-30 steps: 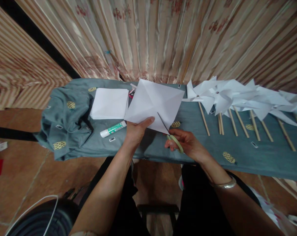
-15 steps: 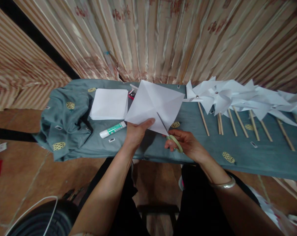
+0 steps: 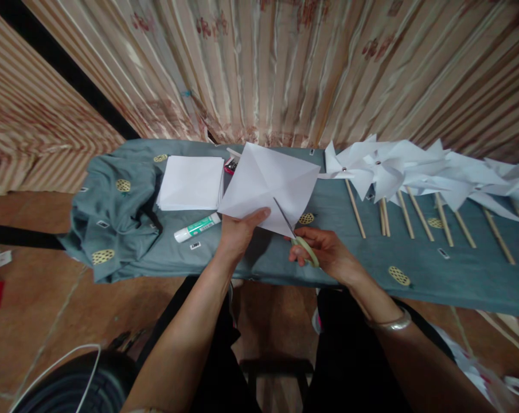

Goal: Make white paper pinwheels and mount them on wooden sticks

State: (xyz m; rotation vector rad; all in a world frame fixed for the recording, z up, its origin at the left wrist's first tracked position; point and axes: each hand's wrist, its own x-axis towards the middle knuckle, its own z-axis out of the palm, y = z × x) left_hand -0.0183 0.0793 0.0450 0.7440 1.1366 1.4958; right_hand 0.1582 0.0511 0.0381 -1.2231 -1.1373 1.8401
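Observation:
A white square sheet of paper with diagonal creases is held above the table by my left hand. The thumb presses on its top face and the other fingers are hidden underneath. My right hand grips a pair of scissors with pale green handles. Their dark blade lies over the paper's near right part, along a crease and pointing at the centre. Left of the sheet are a stack of white paper and a glue stick with a green label.
Several white paper pinwheels on wooden sticks lie along the right side. A small red container with metal bits is partly behind the sheet. The grey-green cloth bunches up at the left end. A pleated curtain hangs behind.
The sheet's far and right corners have shifted very slightly. Both hands and the scissors stay almost where they were.

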